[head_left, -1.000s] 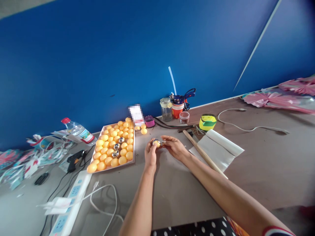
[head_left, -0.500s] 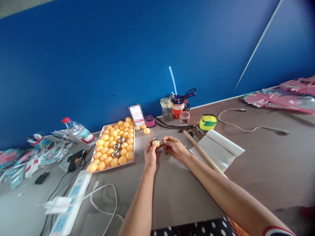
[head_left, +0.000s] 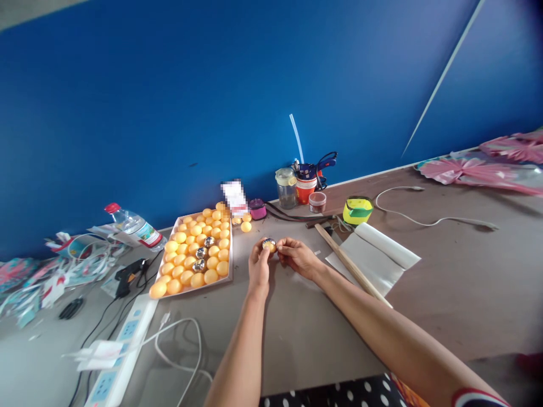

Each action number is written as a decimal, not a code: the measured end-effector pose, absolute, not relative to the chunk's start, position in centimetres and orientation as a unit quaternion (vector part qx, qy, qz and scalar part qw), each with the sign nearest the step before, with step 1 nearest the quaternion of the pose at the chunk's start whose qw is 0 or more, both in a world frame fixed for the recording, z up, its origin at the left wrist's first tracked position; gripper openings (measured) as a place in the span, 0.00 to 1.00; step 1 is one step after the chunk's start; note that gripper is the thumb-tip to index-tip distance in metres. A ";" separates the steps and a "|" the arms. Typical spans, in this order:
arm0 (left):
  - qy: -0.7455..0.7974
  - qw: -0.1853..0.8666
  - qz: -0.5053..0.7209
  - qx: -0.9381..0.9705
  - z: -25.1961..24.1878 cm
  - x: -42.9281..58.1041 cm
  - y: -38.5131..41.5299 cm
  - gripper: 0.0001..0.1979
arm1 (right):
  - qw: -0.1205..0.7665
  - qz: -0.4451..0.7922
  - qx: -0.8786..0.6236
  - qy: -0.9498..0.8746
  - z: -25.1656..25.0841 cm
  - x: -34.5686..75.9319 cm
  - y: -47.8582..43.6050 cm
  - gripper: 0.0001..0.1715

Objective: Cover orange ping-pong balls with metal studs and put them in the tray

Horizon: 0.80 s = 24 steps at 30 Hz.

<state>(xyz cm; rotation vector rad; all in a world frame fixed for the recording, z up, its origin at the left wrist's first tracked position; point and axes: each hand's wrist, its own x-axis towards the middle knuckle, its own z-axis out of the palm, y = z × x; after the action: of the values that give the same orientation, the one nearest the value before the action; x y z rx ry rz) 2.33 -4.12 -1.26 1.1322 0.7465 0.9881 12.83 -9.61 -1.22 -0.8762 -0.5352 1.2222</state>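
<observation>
My left hand (head_left: 259,264) is closed on a small orange ball (head_left: 268,245) whose upper part is covered in shiny silver. Its fingers and thumb hold the ball up over the table. Right beside it, my right hand (head_left: 296,255) makes a pinch at the ball's right side. What lies between those fingertips is too small to make out. To the left stands a shallow white tray (head_left: 231,265) filled with orange balls (head_left: 197,279), among which a few silver-covered balls (head_left: 199,265) show. A loose orange ball (head_left: 246,226) lies near the tray's upper right corner.
A wooden stick (head_left: 352,264) lies on silvery sheets (head_left: 384,257) at my right. Behind stand a lidded jar (head_left: 285,189), an orange cup of tools (head_left: 305,191) and a yellow-green tape roll (head_left: 357,211). A power strip (head_left: 127,350), glue gun (head_left: 128,277) and bottle (head_left: 138,226) are left.
The loose orange ball beside the tray has rolled a little to the left. Both hands keep nearly the same place around the held ball, with the right fingertips slightly shifted.
</observation>
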 end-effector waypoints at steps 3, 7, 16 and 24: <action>0.325 0.670 0.442 0.501 -1.2 2.3 -4.2 0.15 | 0.695 0.551 -0.394 -0.242 -1.1 12.8 -9.6 0.14; 0.321 0.670 0.440 0.504 -1.1 2.3 -4.3 0.15 | 0.695 0.551 -0.393 -0.244 -1.2 12.9 -9.6 0.15; 0.320 0.670 0.438 0.507 -1.1 2.3 -4.2 0.16 | 0.694 0.556 -0.386 -0.246 -1.4 12.9 -9.6 0.15; 0.311 0.663 0.428 0.529 -1.0 2.1 -4.4 0.15 | 0.689 0.556 -0.397 -0.242 -1.3 13.1 -9.6 0.15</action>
<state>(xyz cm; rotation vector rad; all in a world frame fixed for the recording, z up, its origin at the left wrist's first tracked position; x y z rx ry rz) 2.09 -4.36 -0.97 1.1959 0.7031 0.9675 13.05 -9.60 -1.32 -0.8882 -0.5420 1.2448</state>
